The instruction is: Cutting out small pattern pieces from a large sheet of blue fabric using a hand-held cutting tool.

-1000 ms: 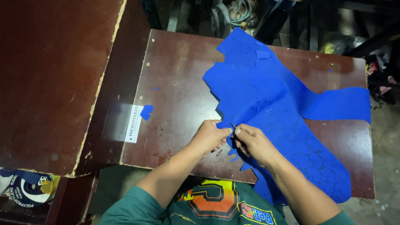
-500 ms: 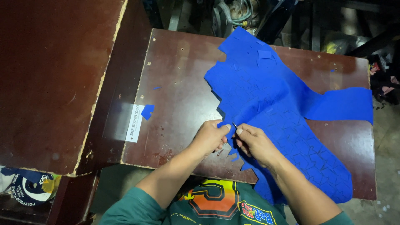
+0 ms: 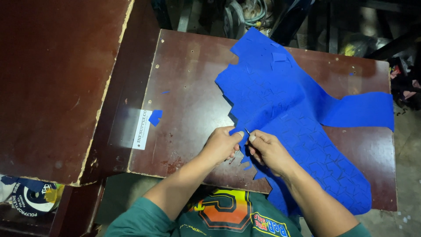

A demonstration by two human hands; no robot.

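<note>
Head view: 1 blue sheet (image 3: 302,127) spread across the dark desk (image 3: 188,96), its lower end hanging off the near edge. Looks thin, soft, floppy; best gripped at the jagged near edge. Left hand (image 3: 221,145) pinching that edge, right hand (image 3: 267,149) closed around a slim blade (image 3: 247,131). Small blue scrap (image 3: 155,117) apart at left. Since 1 second ago, hands barely shifted, same grip.

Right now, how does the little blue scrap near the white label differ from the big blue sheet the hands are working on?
The blue scrap is tiny; the blue sheet covers much of the brown table. The scrap lies alone, untouched; the sheet's edge is pinched by the left hand and right hand. The sheet shows scored outlines; the scrap looks plain. Both are the same blue.
</note>
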